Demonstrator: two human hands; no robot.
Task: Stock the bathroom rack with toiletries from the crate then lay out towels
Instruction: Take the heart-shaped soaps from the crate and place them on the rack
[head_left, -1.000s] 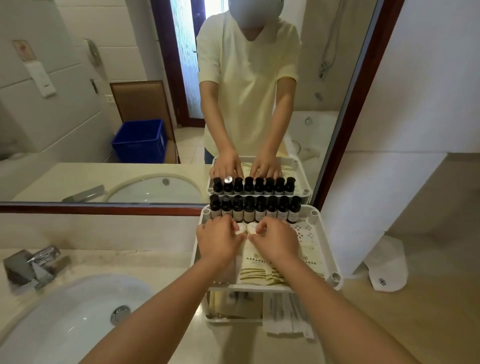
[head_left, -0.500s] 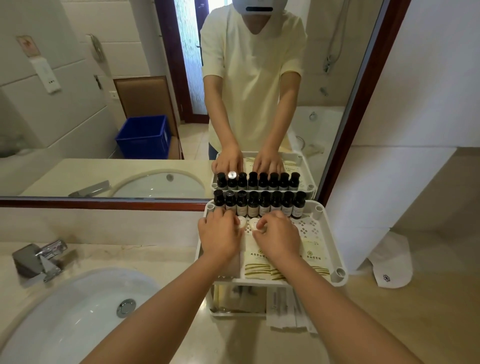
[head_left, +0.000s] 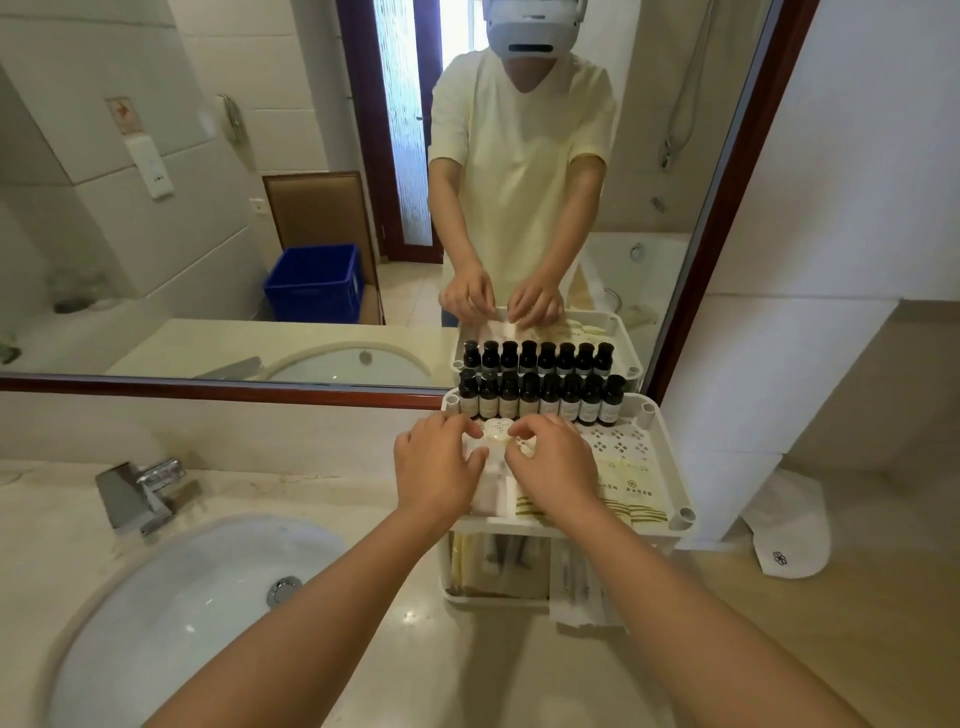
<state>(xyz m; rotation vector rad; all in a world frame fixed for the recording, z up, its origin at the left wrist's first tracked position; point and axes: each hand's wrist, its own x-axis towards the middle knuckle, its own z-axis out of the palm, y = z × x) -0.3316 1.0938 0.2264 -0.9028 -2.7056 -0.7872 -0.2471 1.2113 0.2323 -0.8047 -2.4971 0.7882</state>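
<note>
A white two-tier plastic rack (head_left: 670, 470) stands on the counter against the mirror. Several small dark bottles (head_left: 550, 402) line its top shelf at the back. In front of them lies a small round white soap (head_left: 496, 431), with flat cream sachets (head_left: 631, 486) to the right. My left hand (head_left: 436, 470) and my right hand (head_left: 556, 462) rest on the top shelf side by side, fingers curled around the small white packets between them. My right fingers pinch a small white packet (head_left: 524, 446). What my left fingers hold is hidden.
A sink (head_left: 171, 618) with a chrome tap (head_left: 137, 493) sits left of the rack. A folded white cloth (head_left: 787, 530) lies by the wall at right. The blue crate (head_left: 314, 283) shows in the mirror behind me. More packets fill the lower shelf (head_left: 498, 566).
My hands have drawn slightly apart, uncovering the round soap between them. The view has tilted up a little.
</note>
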